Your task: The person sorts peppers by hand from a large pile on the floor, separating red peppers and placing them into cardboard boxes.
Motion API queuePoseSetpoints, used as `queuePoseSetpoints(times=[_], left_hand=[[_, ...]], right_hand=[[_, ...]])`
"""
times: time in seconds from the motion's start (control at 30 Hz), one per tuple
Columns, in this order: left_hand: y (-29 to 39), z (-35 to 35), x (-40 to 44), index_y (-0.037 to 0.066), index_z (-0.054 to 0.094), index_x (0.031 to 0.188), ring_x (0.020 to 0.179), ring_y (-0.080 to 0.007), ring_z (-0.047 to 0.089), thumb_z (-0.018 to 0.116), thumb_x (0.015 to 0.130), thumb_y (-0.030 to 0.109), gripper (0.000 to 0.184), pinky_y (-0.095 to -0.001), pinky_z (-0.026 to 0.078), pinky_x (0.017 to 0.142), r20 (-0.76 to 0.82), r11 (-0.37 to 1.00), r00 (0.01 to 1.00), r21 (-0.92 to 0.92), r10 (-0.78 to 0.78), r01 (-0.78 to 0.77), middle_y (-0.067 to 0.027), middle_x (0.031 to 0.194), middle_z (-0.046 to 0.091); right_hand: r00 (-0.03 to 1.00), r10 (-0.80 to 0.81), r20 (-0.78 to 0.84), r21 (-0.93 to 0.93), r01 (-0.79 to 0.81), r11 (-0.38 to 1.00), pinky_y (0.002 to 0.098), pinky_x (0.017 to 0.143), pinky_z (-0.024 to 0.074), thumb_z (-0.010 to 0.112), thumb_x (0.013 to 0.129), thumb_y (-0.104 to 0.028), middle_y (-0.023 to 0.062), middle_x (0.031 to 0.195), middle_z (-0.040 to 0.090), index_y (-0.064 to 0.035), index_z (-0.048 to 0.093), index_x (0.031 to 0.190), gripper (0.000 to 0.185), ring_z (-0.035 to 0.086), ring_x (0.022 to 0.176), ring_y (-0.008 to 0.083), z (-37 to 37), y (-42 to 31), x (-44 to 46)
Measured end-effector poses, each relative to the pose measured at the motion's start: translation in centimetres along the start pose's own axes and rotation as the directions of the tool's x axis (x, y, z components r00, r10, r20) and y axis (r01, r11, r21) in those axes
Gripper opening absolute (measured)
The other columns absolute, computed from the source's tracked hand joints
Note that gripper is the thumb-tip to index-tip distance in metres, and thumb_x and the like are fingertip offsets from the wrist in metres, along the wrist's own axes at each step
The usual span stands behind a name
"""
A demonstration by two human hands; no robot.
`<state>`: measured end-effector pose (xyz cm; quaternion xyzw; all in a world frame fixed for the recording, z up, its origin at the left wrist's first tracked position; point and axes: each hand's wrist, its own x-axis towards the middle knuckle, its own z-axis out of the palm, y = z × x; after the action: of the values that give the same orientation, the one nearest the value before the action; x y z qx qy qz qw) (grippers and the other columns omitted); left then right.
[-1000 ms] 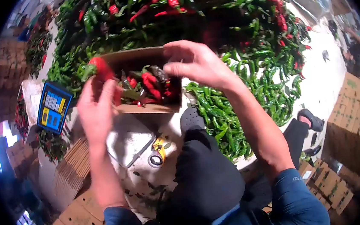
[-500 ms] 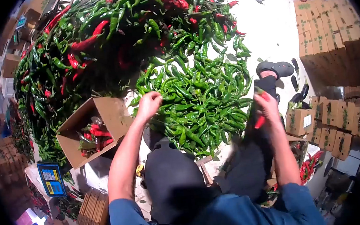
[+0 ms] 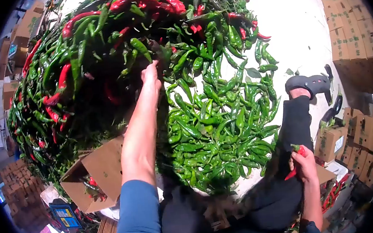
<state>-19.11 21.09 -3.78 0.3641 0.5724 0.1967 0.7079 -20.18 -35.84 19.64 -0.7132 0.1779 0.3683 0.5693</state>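
My left hand [image 3: 150,76] reaches forward to the face of the large pepper pile, its fingers drawn together. A green pepper [image 3: 140,49] lies right at the fingertips; whether they grip it cannot be made out. Beside my right leg, my right hand [image 3: 304,163] is closed around a red pepper [image 3: 291,175], whose green stem end shows above the fingers. Between my arms, many loose green peppers [image 3: 220,127] are spread on the white sheet [image 3: 294,31]. An open cardboard box [image 3: 108,170] with some red peppers in it stands tilted left of my left forearm.
The mixed pile of red and green peppers [image 3: 79,59] rises at the left and front. Dark eggplants [image 3: 338,103] lie by my shoe [image 3: 307,86]. Stacked cartons [image 3: 351,26] stand at the right. A blue-screened scale display [image 3: 65,215] is at the lower left.
My left hand has moved forward from the loose green peppers to the pile. My right hand, still holding the red pepper, sits lower in view. The whole view has shifted.
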Motion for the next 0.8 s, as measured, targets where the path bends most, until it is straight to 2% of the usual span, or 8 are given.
queuePoseSetpoints(times=[0.1, 0.17, 0.2, 0.3, 0.5, 0.67, 0.7, 0.8], left_hand=[[0.8, 0.9, -2.0, 0.002, 0.068, 0.089, 0.073, -0.0202, 0.066, 0.072, 0.084, 0.011, 0.011, -0.0351, 0.052, 0.063, 0.091, 0.992, 0.991, 0.074, 0.094, -0.101, -0.0073, 0.082, 0.070], [-0.3, -0.3, 0.2, 0.002, 0.065, 0.096, 0.076, -0.0223, 0.064, 0.069, 0.087, 0.014, 0.016, -0.0343, 0.051, 0.065, 0.219, 0.994, 0.976, -0.104, -0.009, 0.032, -0.0084, 0.089, 0.067], [-0.5, -0.8, 0.6, 0.004, 0.065, 0.097, 0.083, -0.0236, 0.064, 0.069, 0.087, 0.014, 0.015, -0.0356, 0.051, 0.073, 0.367, 0.981, 0.930, -0.187, 0.024, 0.049, -0.0091, 0.092, 0.067], [-1.4, -0.2, 1.8, 0.004, 0.067, 0.099, 0.081, -0.0215, 0.066, 0.069, 0.089, 0.017, 0.016, -0.0384, 0.053, 0.070, 0.530, 0.909, 0.846, -0.379, 0.060, 0.173, -0.0091, 0.091, 0.069], [-2.6, 4.8, 1.1, 0.003, 0.066, 0.102, 0.087, -0.0213, 0.065, 0.080, 0.078, 0.015, 0.030, -0.0363, 0.053, 0.080, 0.124, 0.987, 0.987, -0.140, 0.099, -0.081, -0.0089, 0.096, 0.069], [-2.2, 3.3, -1.9, 0.003, 0.066, 0.106, 0.074, -0.0168, 0.059, 0.069, 0.083, 0.000, 0.023, -0.0343, 0.052, 0.070, 0.423, 0.989, 0.905, -0.106, -0.046, 0.100, -0.0044, 0.087, 0.065], [-2.4, 2.5, -2.6, 0.002, 0.064, 0.108, 0.076, -0.0160, 0.061, 0.069, 0.083, 0.000, 0.025, -0.0334, 0.052, 0.070, 0.565, 0.990, 0.825, -0.105, -0.017, 0.093, -0.0049, 0.087, 0.065], [-2.7, 0.6, -3.8, -0.002, 0.063, 0.114, 0.079, -0.0185, 0.065, 0.068, 0.083, -0.002, 0.032, -0.0311, 0.054, 0.071, 0.569, 0.984, 0.807, 0.156, -0.157, 0.081, -0.0113, 0.098, 0.068]], right_hand=[[1.000, 0.019, 0.006, -0.008, -0.019, 1.000, 0.0271, 0.048, 0.0480, 0.063, 0.090, -0.005, 0.0065, 0.067, 0.059, -0.0033, 0.056, 0.093, 0.008, 0.056, 0.049, 0.0156, -0.3, -0.8, -0.1], [1.000, -0.005, 0.008, 0.026, 0.005, 1.000, 0.0266, 0.048, 0.0479, 0.062, 0.090, -0.005, 0.0064, 0.067, 0.059, -0.0027, 0.056, 0.096, 0.009, 0.056, 0.049, 0.0151, -0.7, -0.5, 0.0], [1.000, -0.012, 0.001, 0.020, 0.012, 1.000, 0.0264, 0.049, 0.0479, 0.062, 0.090, -0.005, 0.0064, 0.067, 0.059, -0.0025, 0.056, 0.096, 0.009, 0.056, 0.049, 0.0149, -0.6, -0.5, 0.2], [1.000, -0.026, -0.004, -0.003, 0.026, 1.000, 0.0259, 0.050, 0.0481, 0.061, 0.090, -0.004, 0.0064, 0.068, 0.060, -0.0021, 0.056, 0.097, 0.009, 0.056, 0.050, 0.0144, -0.4, -0.5, -0.1], [0.999, -0.037, 0.010, -0.060, 0.038, 0.997, 0.0249, 0.052, 0.0475, 0.063, 0.090, -0.003, 0.0039, 0.069, 0.059, -0.0018, 0.057, 0.097, 0.009, 0.056, 0.054, 0.0118, 0.0, -0.7, 0.0], [0.973, 0.044, 0.228, -0.227, 0.009, 0.974, 0.0239, 0.055, 0.0467, 0.065, 0.089, -0.001, 0.0004, 0.074, 0.061, -0.0014, 0.061, 0.099, 0.011, 0.057, 0.060, 0.0084, 2.5, -2.3, 1.8], [0.950, 0.083, 0.300, -0.251, -0.006, 0.968, 0.0239, 0.056, 0.0474, 0.065, 0.089, -0.001, 0.0006, 0.075, 0.061, -0.0010, 0.062, 0.100, 0.012, 0.057, 0.061, 0.0084, 3.9, -3.2, 2.5], [0.868, -0.205, 0.453, -0.416, 0.409, 0.812, 0.0288, 0.071, 0.0511, 0.063, 0.087, -0.001, 0.0048, 0.087, 0.065, 0.0022, 0.063, 0.104, 0.017, 0.062, 0.079, 0.0133, 9.9, -5.6, 8.4]])
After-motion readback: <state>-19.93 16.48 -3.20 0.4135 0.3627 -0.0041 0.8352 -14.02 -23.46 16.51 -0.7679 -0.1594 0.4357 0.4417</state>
